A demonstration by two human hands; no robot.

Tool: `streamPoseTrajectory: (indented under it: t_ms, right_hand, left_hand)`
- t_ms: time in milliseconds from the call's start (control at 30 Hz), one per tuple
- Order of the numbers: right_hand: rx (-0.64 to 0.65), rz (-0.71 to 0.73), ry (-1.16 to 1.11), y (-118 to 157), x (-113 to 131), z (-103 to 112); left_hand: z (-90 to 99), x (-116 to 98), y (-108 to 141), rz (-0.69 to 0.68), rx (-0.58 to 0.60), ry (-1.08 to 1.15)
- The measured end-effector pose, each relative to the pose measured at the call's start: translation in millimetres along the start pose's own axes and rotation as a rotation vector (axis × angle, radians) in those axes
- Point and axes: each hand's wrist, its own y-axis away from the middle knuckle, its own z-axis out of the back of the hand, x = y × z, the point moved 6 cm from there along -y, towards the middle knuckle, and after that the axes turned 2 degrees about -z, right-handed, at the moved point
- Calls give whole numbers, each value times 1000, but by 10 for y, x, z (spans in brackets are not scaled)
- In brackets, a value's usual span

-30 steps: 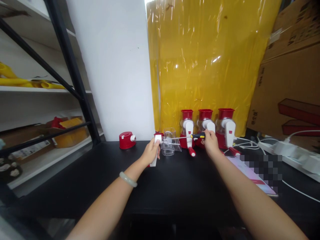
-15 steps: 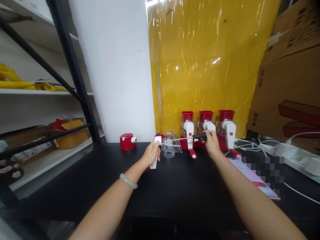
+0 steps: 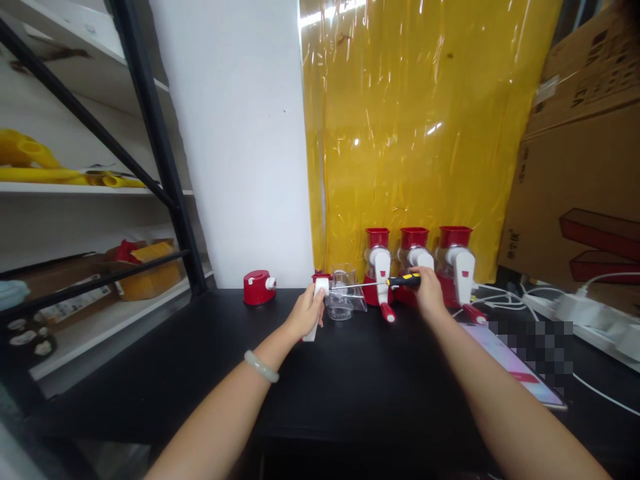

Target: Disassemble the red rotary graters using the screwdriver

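Note:
My left hand (image 3: pixel 306 311) is closed round a white crank handle (image 3: pixel 321 287), held upright just above the black table. My right hand (image 3: pixel 430 291) grips the black and yellow handle of a screwdriver (image 3: pixel 404 281). Its long metal shaft points left, and the tip reaches the top of the white handle; the exact contact is too small to make out. Behind the shaft stands a clear plastic housing (image 3: pixel 341 307). A red round base (image 3: pixel 259 288) with a white knob sits to the left of my left hand.
Three red and white rotary graters (image 3: pixel 379 267) stand at the back right. A tablet (image 3: pixel 515 367), white cables and a power strip (image 3: pixel 575 308) lie on the right. A large cardboard box (image 3: pixel 575 173) rises behind them. Shelving with a black frame (image 3: pixel 150 113) borders the left.
The screwdriver's handle has turned, showing more yellow, and my right hand has shifted slightly right. My left hand still holds the white handle. The whole view has shifted a little.

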Motion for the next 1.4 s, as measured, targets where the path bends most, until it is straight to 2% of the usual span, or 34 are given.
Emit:
streamPoseTrajectory:
  t_ms: [133,233,400,633,833,933,1100,1167,1400]
  right_hand:
    - [-48,18,327,28,34,63]
    - [-42,4,391,25,21,71]
    - [-46,-91,187,-3,-86,53]
    - [-51,-82,-118,-73,-173,-38]
    - [-15,-161,-335,-67,-181,-110]
    - [-16,-154,-293,-53,-158,-83]
    - [5,-132,25,6,-106,-19]
    - [-10,-131,84,22,-90,1]
    - [20,-125,-150,-31,-140,-50]
  left_hand:
    - [30,-3,-4,-15,-6,-43]
    - [33,4,-2,-20,-4,-57]
    - [4,37,-3,5,5,-13]
    - [-10,37,-11,48,-13,54]
    - [-7,44,-3,35,-2,19]
    - [4,59,-5,7,19,-36]
    - [34,58,-3,-6,24,-104]
    - [36,51,1,1,26,-116]
    - [17,30,0,0,34,-103]
